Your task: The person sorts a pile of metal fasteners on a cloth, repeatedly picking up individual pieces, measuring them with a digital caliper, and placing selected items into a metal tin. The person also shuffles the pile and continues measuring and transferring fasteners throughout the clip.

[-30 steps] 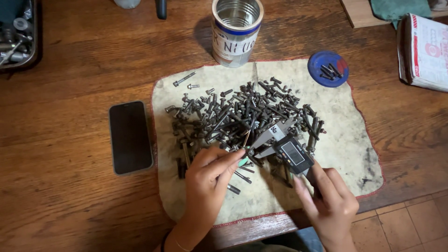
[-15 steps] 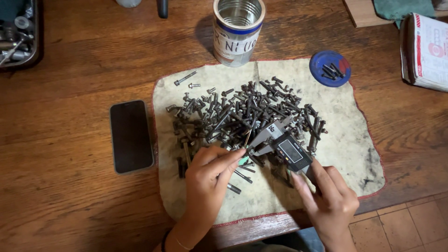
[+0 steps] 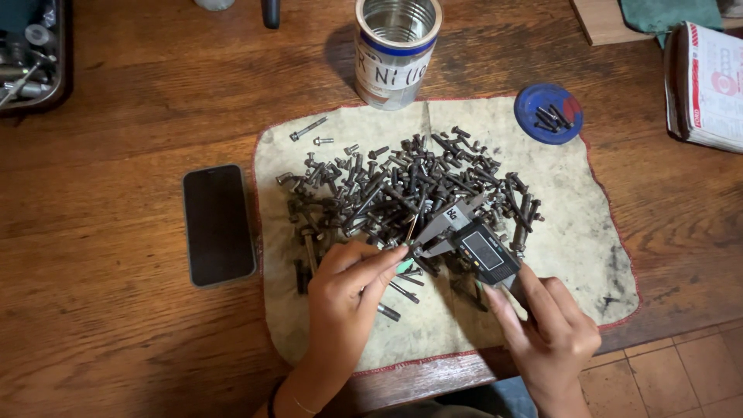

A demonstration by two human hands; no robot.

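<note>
- Your left hand (image 3: 348, 290) has its fingers pressed together, pinching a small dark bolt (image 3: 412, 230) at the jaws of the grey digital caliper with a dark display (image 3: 468, 241).
- Your right hand (image 3: 553, 337) is closed round the caliper's lower end, thumb lying along its body.
- The caliper sits near the front edge of the stained cream cloth (image 3: 588, 232) on the brown wooden bench (image 3: 116, 333), its long axis running diagonally, jaws pointing up-left toward the heap of dark bolts and screws (image 3: 402, 186).
- The heap lies right behind the jaws, crowding them.
- A black phone (image 3: 218, 224) lies just left of the cloth; a metal tin can (image 3: 396, 48) stands at its far edge; a blue lid holding a few screws (image 3: 548, 114) rests on its far right corner.
</note>
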